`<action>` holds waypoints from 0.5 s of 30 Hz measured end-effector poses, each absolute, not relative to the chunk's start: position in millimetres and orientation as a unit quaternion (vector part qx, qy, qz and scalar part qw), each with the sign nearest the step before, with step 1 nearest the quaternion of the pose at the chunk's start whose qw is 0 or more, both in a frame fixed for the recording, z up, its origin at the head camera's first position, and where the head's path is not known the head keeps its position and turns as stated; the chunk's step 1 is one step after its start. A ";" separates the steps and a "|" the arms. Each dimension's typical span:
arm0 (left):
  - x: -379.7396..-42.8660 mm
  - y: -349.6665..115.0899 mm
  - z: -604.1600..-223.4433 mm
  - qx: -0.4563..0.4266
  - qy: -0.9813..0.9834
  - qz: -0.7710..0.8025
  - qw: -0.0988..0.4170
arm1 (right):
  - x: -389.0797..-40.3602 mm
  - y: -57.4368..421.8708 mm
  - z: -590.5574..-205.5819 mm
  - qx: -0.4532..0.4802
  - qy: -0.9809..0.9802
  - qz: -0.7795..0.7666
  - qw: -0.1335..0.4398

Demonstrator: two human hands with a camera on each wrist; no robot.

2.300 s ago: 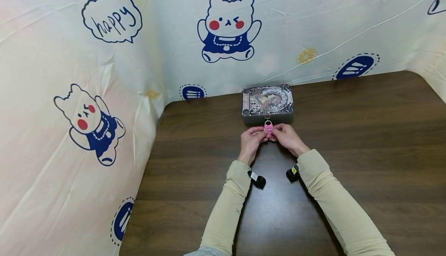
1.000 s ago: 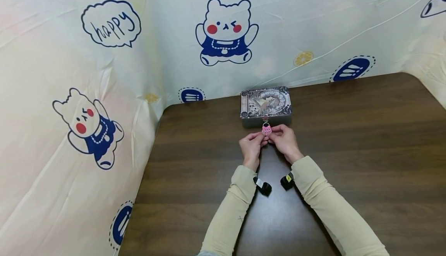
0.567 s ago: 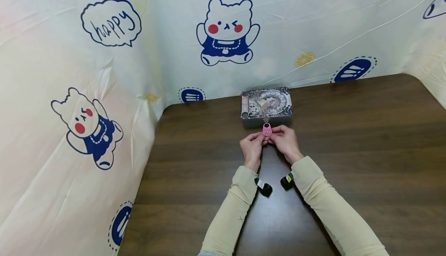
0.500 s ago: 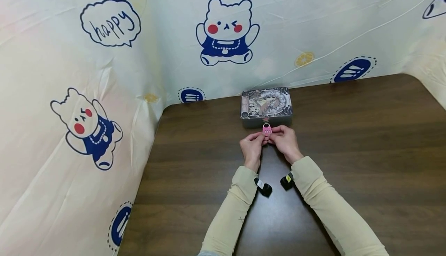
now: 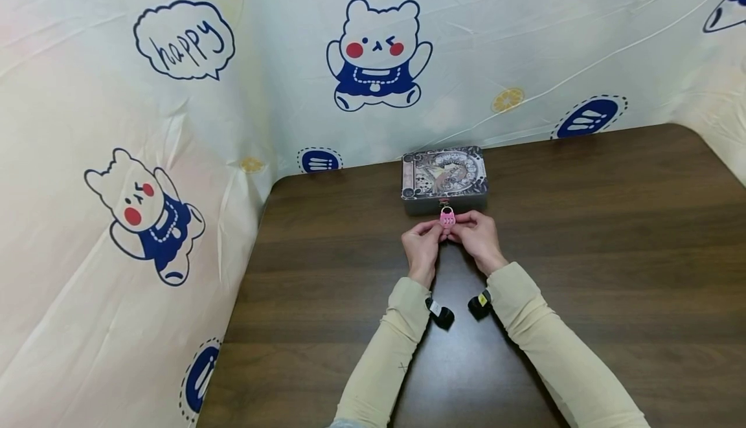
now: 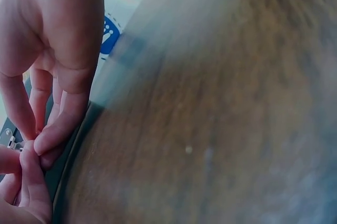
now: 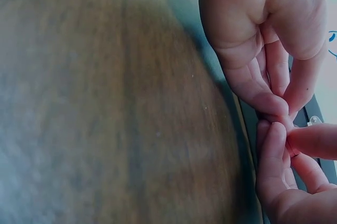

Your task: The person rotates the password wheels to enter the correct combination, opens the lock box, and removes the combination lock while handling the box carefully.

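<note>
A small pink combination padlock (image 5: 447,220) with a row of dials facing up sits at the front latch of a dark tin box (image 5: 444,172) with an ornate printed lid. Its metal shackle stands toward the latch; whether it is locked cannot be told. My left hand (image 5: 421,245) pinches the padlock from the left, thumb and fingers at its lower edge. From the right, my right hand (image 5: 479,239) holds it too, and the fingertips of both hands meet below it. In both wrist views the fingers hide nearly all of the padlock.
The box rests on a brown wooden table (image 5: 583,234), close to its back edge. Behind and to the left hangs a pale printed cloth (image 5: 291,91). Small black cameras (image 5: 441,315) are worn at the wrists under beige sleeves.
The padlock earlier showed a face-like pink side; now its dials face up. Both hands shifted slightly during that turn, and since then they have stayed nearly still. The head view tilted a little.
</note>
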State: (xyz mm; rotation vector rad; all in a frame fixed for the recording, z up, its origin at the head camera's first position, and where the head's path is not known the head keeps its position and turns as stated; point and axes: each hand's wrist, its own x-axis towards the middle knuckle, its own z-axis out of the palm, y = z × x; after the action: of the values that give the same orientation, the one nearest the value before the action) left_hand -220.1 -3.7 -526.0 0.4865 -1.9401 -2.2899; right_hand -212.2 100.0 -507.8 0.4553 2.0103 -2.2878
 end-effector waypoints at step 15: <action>-214.9 -4.7 -529.2 0.155 -0.635 -0.754 0.057 | -206.5 100.1 -505.2 0.151 0.638 -0.754 0.042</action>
State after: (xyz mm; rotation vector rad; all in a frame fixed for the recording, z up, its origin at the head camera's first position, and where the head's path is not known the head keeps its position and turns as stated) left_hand -214.9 -4.7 -529.2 0.4706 -1.9269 -2.2870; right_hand -206.5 100.1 -505.2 0.4619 1.9519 -2.3084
